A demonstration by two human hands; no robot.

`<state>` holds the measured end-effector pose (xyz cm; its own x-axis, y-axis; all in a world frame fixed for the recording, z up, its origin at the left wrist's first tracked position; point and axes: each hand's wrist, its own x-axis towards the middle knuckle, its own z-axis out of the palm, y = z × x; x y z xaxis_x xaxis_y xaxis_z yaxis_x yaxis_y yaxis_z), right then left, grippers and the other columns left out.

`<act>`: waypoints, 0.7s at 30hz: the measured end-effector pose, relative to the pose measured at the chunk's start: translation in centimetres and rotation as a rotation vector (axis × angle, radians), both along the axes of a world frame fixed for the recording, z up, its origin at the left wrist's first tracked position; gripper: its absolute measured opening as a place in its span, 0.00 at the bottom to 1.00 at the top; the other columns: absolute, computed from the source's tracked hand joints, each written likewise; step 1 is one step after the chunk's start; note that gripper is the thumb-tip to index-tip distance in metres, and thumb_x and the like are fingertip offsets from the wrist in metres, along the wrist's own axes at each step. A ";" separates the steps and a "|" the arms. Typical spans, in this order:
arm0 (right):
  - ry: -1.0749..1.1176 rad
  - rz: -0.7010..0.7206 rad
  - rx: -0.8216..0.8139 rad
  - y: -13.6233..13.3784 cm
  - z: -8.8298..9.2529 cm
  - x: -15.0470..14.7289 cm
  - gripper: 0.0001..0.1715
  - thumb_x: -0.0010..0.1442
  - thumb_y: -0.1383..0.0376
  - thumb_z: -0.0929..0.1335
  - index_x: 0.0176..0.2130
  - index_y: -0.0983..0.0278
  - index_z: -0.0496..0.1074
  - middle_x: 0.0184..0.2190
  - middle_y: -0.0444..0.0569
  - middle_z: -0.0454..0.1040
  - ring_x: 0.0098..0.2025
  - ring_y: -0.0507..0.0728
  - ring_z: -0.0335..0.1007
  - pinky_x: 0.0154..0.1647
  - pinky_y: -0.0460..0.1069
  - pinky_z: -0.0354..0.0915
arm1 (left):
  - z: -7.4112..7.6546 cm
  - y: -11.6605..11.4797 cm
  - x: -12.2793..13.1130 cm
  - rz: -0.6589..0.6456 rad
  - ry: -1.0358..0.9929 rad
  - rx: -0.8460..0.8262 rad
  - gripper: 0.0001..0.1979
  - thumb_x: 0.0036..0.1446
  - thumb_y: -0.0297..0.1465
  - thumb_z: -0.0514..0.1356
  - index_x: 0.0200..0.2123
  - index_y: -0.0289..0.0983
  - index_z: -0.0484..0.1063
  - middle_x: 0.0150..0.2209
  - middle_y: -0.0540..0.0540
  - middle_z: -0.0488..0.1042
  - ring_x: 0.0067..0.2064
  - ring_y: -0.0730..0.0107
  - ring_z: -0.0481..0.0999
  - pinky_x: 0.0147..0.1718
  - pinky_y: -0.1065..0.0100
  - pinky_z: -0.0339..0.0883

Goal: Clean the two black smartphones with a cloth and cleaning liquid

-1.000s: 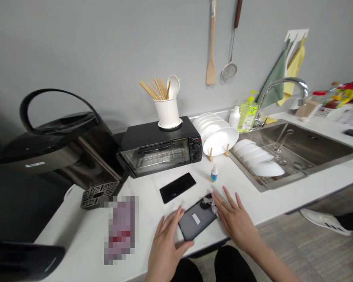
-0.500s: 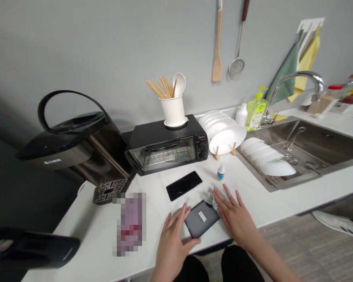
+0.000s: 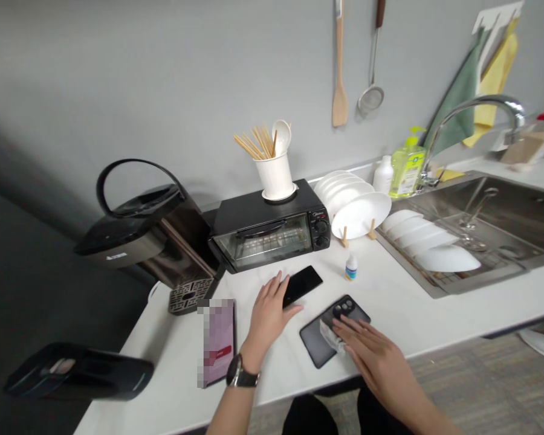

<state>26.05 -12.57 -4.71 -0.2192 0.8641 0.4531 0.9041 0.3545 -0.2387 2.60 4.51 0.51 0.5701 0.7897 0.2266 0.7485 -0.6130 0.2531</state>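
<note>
My left hand [image 3: 268,311] has its thumb and fingers around the left end of a black phone [image 3: 306,282], which lies on the white counter. A watch is on that wrist. Under the fingers of my right hand [image 3: 367,341] is a crumpled whitish tissue [image 3: 330,336], pressed on a dark grey phone [image 3: 318,349]. This phone lies back up, its round camera lenses showing beyond my fingertips. A small white bottle [image 3: 351,267] with a blue and yellow label stands behind it. Another phone [image 3: 220,341], its screen partly pixelated, lies at the left.
Behind the phones is a black toaster oven [image 3: 267,238] bearing a chopstick holder [image 3: 275,176]. A dark dispenser [image 3: 154,238] stands at the left, a black object [image 3: 86,371] in front of it. Racked plates [image 3: 360,215] and a sink [image 3: 503,275] with bowls are at the right.
My left hand has gone from the grey phone to the black one. The grey phone's lenses now show, its white label no longer does, and the tissue lies over its middle. The view has shifted slightly.
</note>
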 end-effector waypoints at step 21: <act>0.833 -0.089 -0.128 7.7 1.9 -2.5 0.30 0.78 0.52 0.54 0.63 0.59 0.73 0.58 0.51 0.79 0.59 0.62 0.77 0.59 0.56 0.73 | 0.8 -8.3 -0.9 0.126 -0.861 -0.919 0.25 0.64 0.50 0.61 0.52 0.37 0.80 0.51 0.37 0.83 0.52 0.50 0.82 0.51 0.56 0.76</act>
